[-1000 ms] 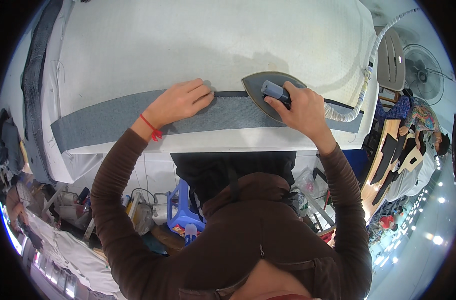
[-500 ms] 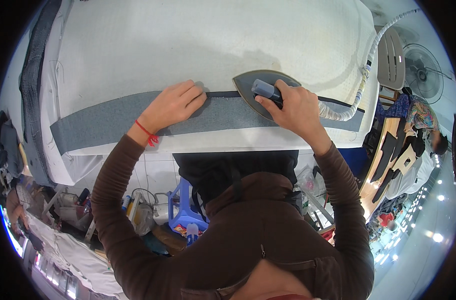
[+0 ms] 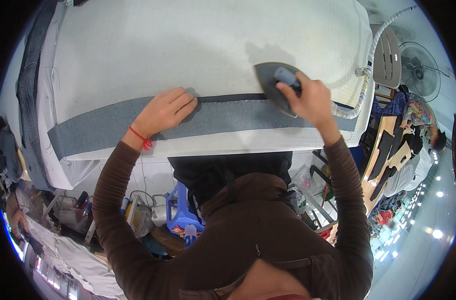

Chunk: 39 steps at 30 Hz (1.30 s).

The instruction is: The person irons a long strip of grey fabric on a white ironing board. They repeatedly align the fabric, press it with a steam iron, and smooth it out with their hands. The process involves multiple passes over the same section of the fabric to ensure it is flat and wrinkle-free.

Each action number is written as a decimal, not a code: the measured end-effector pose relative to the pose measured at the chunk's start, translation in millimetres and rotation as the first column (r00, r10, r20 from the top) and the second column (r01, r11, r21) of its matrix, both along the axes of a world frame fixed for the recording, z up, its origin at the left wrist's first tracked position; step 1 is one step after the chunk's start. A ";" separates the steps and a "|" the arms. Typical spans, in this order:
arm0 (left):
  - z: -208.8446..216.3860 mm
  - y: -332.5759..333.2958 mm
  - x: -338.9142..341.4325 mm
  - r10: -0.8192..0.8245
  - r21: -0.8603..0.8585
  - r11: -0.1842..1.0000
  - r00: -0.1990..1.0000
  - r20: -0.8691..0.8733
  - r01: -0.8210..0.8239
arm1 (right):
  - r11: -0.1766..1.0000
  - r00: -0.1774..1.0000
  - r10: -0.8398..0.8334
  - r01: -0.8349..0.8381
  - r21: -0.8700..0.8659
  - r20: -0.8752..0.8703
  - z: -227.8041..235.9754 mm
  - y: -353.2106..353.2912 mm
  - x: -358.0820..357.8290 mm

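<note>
A long, curved strip of grey-blue denim-like cloth [image 3: 223,117] lies along the near side of the white padded table. Its far edge carries a dark narrow band [image 3: 233,98]. Curled fingers of my left hand [image 3: 168,110] are closed at that edge, left of the band's visible part; the fingertips' exact hold is partly hidden. Wrapped round the handle of a grey iron [image 3: 269,80], my right hand [image 3: 310,102] keeps it over the strip's right part. The iron is slightly blurred, its pointed end toward the far left. Whether its plate touches the cloth I cannot tell.
A white-wrapped hose [image 3: 364,92] runs from near the iron along the table's right edge. More dark cloth [image 3: 30,100] hangs at the left. Beyond the right side are a chair [image 3: 386,57], a fan [image 3: 418,72] and another person [image 3: 422,117]. A blue stool [image 3: 180,207] stands below.
The iron in my right hand has moved right along the strip, baring more of the dark band. My left hand stays closed at the edge, shifted slightly left.
</note>
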State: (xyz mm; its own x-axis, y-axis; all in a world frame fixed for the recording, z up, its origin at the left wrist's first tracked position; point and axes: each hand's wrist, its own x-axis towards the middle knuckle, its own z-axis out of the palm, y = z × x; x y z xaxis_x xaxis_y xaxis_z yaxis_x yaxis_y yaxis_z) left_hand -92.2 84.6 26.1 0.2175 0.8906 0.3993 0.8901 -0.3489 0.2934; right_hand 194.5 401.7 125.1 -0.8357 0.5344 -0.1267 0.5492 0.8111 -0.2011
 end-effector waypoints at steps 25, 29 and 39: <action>17.8 42.8 68.1 0.758 -0.535 0.635 0.580 0.297 -0.557 | 0.465 0.403 -0.884 0.810 -0.358 -0.238 -104.4 226.9 377.3; 39.9 44.6 57.0 0.741 -0.607 0.603 0.646 0.184 -0.518 | 0.466 0.375 -0.878 0.810 -0.356 -0.296 -116.9 222.6 356.8; 33.8 35.2 70.0 0.669 -0.478 0.660 0.743 0.024 -0.579 | 0.726 0.674 -0.673 0.681 -0.098 -0.305 -112.1 232.2 395.1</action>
State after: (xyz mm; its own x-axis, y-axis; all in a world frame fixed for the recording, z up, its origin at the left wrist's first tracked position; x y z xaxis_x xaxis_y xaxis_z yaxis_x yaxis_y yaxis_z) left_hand -22.2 119.8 59.9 -0.4884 0.8699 -0.0697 0.7648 0.4651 0.4458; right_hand 589.7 633.9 13.0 -0.2358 0.9683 0.0827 0.8642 0.2478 -0.4379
